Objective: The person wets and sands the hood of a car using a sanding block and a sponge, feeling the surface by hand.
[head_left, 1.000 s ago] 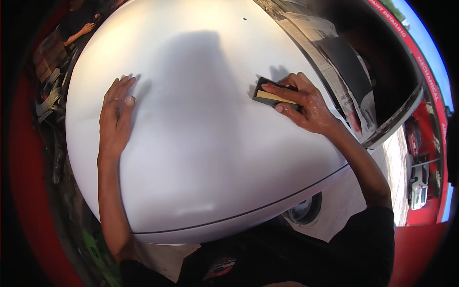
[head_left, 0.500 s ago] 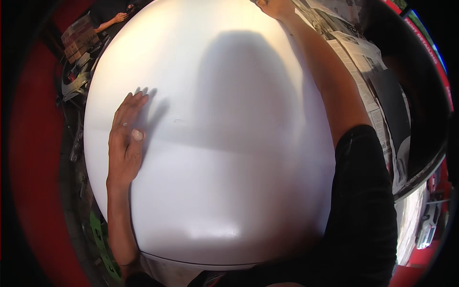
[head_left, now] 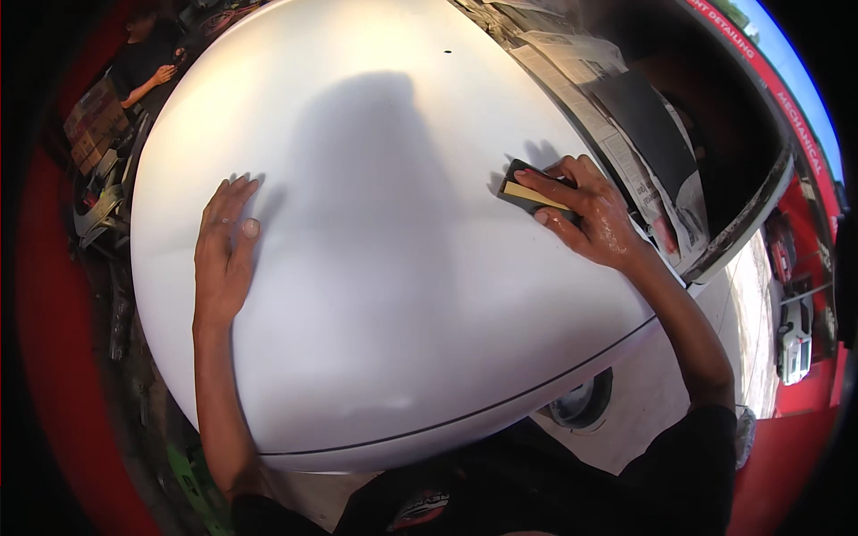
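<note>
A broad white car hood (head_left: 357,295) fills the middle of the view, with my shadow across it. On its left part rests my left hand (head_left: 226,237), fingers stretched out and thumb apart, holding nothing. My right hand (head_left: 585,210) is at the hood's right side, beside the newspaper. Its thumb and fingers grip a small dark sanding block (head_left: 541,201) with a yellowish strip along one side. The block's underside faces the hood and is hidden.
Newspaper sheets (head_left: 572,58) cover the area along the hood's right edge. A person (head_left: 147,67) is at the far left, near cardboard boxes (head_left: 96,125). Below the hood's near edge sits a dark round container (head_left: 581,402). A white vehicle (head_left: 794,339) stands farther right.
My right hand has come back from the hood's far edge to its right side, and the sanding block now shows. My left hand stays spread on the hood. The view has shifted.
</note>
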The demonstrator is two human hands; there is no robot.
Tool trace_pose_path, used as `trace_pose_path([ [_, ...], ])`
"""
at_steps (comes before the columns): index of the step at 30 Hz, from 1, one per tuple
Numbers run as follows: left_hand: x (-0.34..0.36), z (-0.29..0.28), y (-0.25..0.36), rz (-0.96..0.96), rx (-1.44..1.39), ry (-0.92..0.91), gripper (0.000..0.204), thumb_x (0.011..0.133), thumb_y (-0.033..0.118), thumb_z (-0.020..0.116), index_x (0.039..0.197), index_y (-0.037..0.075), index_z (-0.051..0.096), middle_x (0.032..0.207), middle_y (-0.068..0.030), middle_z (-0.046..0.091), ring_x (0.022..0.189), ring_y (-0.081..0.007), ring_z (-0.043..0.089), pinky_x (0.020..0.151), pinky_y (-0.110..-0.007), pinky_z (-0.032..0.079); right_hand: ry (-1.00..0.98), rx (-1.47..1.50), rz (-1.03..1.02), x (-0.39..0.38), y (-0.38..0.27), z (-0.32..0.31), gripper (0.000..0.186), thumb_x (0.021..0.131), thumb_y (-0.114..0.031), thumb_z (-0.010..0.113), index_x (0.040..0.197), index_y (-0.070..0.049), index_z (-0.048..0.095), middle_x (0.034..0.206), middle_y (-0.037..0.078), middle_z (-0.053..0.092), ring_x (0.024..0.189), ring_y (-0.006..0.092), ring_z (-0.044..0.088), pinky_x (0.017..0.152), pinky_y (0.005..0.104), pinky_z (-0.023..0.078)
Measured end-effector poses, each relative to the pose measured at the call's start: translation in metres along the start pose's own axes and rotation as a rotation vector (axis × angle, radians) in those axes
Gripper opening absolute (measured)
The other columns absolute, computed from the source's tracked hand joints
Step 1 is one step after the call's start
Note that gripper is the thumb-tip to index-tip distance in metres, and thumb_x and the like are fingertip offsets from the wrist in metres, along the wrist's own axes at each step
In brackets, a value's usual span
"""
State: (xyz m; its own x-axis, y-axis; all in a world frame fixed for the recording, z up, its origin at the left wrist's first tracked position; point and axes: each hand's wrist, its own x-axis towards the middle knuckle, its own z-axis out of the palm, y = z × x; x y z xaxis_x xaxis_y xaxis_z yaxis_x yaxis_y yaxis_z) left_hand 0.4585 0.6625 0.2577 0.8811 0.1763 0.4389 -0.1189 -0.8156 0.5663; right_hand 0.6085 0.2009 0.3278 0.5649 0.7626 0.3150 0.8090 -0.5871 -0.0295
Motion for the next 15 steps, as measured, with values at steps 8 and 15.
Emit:
trace_pose_path([
  [8, 0.001, -0.011, 0.01, 0.005, -0.066, -0.022, 0.074, 0.11, 0.064, 0.044, 0.146, 0.004, 0.067, 0.159, -0.0176, 0.057, 0.159, -0.0382, 0.038, 0.129, -0.056, 0.029, 0.05, -0.097, -0.058, 0.179, 0.085, 0.045, 0.041, 0.101, -0.04, 0.068, 0.135, -0.02, 0.078, 0.103, 0.01, 0.067, 0.097, 0.0279, 0.065, 0.087, 0.0441, 0.058],
  [15, -0.012, -0.007, 0.004, -0.007, -0.013, 0.035, 0.082, 0.108, 0.07, 0.043, 0.147, 0.001, 0.065, 0.16, -0.0172, 0.056, 0.158, -0.0399, 0.038, 0.13, -0.056, 0.029, 0.095, -0.227, 0.352, 0.385, 0.165, 0.108, 0.053, 0.103, -0.051, 0.056, 0.133, -0.014, 0.078, 0.121, 0.014, 0.073, 0.112, 0.0326, 0.068, 0.098, 0.0456, 0.059],
])
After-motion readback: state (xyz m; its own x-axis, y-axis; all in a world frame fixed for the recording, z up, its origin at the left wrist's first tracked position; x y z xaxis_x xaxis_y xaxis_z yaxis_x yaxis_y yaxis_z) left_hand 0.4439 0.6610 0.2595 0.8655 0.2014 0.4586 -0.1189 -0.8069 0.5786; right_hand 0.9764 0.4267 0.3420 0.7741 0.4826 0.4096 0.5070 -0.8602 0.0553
